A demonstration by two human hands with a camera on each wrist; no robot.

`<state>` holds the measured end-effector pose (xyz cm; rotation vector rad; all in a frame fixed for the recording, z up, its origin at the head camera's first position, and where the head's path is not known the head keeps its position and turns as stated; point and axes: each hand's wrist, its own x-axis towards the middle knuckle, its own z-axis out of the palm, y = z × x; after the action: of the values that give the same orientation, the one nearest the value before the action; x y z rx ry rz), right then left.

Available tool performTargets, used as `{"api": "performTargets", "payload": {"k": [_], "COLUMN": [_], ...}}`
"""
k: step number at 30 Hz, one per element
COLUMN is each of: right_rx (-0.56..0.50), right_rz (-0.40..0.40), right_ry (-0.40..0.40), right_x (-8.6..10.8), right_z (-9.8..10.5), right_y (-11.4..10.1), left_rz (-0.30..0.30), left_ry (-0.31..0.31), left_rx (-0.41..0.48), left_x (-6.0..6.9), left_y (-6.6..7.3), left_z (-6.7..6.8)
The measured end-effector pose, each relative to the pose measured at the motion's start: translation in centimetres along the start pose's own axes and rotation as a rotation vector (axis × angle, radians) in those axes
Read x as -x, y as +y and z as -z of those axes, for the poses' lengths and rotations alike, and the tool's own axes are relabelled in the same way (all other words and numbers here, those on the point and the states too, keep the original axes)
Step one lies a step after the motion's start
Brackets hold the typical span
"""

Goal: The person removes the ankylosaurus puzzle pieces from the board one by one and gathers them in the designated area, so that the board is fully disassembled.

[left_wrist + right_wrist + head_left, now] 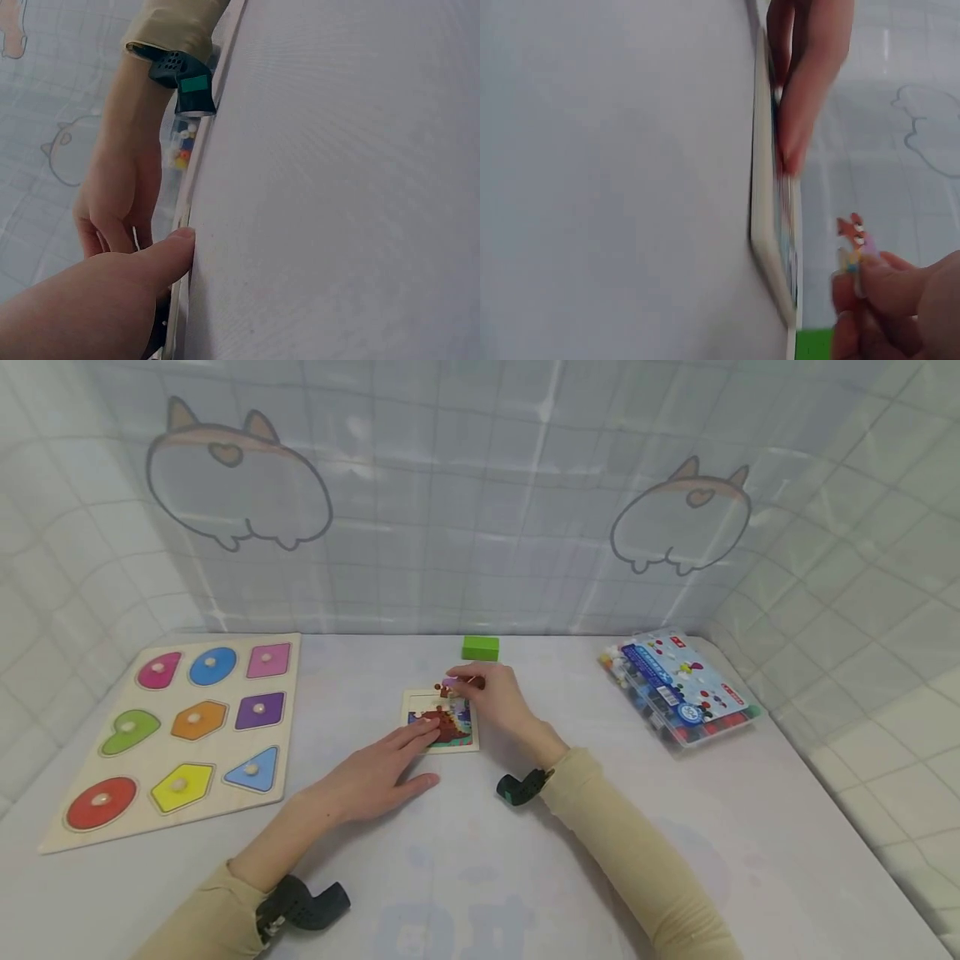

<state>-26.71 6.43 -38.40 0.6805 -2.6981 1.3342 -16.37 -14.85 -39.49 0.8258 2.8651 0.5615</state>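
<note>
A small framed jigsaw puzzle (453, 748) lies flat on the table, its picture a brown figure on a dark, colourful ground. On the picture rest the extended fingertips of my left hand (375, 775), the thumb out to the side and over the table. My right hand (501, 697) pinches a jigsaw piece (859, 241) between thumb and fingers, held above the puzzle's far edge. Brown, lilac and yellow parts show on that piece in the right wrist view. Part of the puzzle's upper area shows pale backing; the left fingers hide some of the picture.
A green block (481, 648) sits just beyond the puzzle, near the back wall. At left lies a wooden shape board (232, 714) with knobbed pieces. A clear plastic case (681, 689) of colourful small parts lies at right.
</note>
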Motion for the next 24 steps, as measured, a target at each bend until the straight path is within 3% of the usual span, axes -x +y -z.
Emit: {"api": "performTargets", "payload": {"k": [8,24], "right_rx": [-0.046,0.001], "right_rz": [-0.055,-0.103], "right_ry": [0.064,0.148], "right_x": [0.7,2.8], "right_z": [2.5,7.4], "right_y": [1.6,5.9], "left_rz": [0.003,0.007], "left_ry": [-0.005,0.001], "left_rx": [-0.005,0.008], "left_x": [0.1,0.0], "left_y": [-0.1,0.0], "left_z": [0.0,-0.1]}}
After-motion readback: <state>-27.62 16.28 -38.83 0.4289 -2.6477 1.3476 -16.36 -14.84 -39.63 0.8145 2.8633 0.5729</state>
